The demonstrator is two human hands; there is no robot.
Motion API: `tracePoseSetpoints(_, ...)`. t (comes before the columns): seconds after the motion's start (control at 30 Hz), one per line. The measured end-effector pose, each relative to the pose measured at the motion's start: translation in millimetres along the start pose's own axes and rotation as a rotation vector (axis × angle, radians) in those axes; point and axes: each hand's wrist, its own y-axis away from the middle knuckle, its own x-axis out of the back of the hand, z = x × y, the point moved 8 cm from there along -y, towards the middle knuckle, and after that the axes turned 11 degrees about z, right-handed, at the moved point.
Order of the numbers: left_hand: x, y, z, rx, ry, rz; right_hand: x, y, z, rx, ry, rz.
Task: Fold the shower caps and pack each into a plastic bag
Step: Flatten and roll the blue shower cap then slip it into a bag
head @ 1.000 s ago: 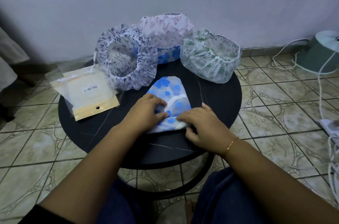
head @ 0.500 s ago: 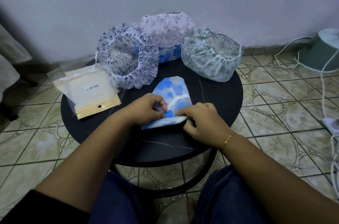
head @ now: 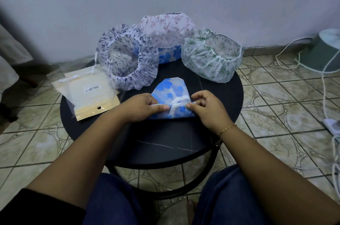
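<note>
A blue-flowered shower cap (head: 172, 90) lies partly folded in the middle of the round black table (head: 165, 143). My left hand (head: 139, 106) pinches its near folded edge on the left, and my right hand (head: 206, 106) pinches the same edge on the right. Its white elastic shows between my thumbs. Behind it stand a navy-patterned cap (head: 128, 62), a pink-patterned cap (head: 165, 27) over another blue-flowered one (head: 170, 55), and a green-patterned cap (head: 211, 57). Clear plastic bags (head: 86, 94) with a cream card lie at the table's left edge.
A white wall rises just behind the table. The floor is tiled. At the right stand a grey-green fan base (head: 323, 53) and white cables (head: 329, 114) running to a power strip. My knees sit under the table's near rim.
My hands have turned the near part of the blue-flowered cap up and over, making a lower fold. Both hands have shifted slightly apart along that folded edge.
</note>
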Motion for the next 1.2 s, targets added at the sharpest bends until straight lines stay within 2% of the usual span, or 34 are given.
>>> tracePoseSetpoints(0.2, 2, 1, -4, 0.004, 0.068, 0.058, 2, -3, 1, -0.041, -0.049, 0.034)
tracePoseSetpoints(0.37, 0, -3, -3, 0.021, 0.052, 0.066, 4, 1, -3, 0.068, 0.07, 0.129)
tracePoseSetpoints(0.47, 0, -4, -2, 0.03, 0.038, 0.072, 3, 8, -14, 0.266, 0.35, 0.21)
tracePoseSetpoints(0.57, -2, -6, -5, 0.066, 0.035, 0.074, -7, 27, -38, 0.616, 0.533, 0.274)
tracePoseSetpoints(0.67, -1, -7, -3, 0.075, 0.031, 0.087, -37, 44, -41, 0.802, 0.655, 0.07)
tracePoseSetpoints(0.77, -2, -7, -2, 0.084, 0.02, 0.107, -60, 46, -26, 0.729, 0.819, -0.173)
tracePoseSetpoints(0.83, 1, -5, -4, 0.13, 0.089, 0.157, -62, 46, -23, 0.666, 0.806, -0.27)
tracePoseSetpoints(1.07, 4, 14, -18, 0.244, 0.313, 0.294, -54, 46, -29, 0.636, 0.704, -0.269)
tracePoseSetpoints(1.2, 10, 29, -31, 0.308, 0.419, 0.512, -55, 47, -27, 0.634, 0.732, -0.305)
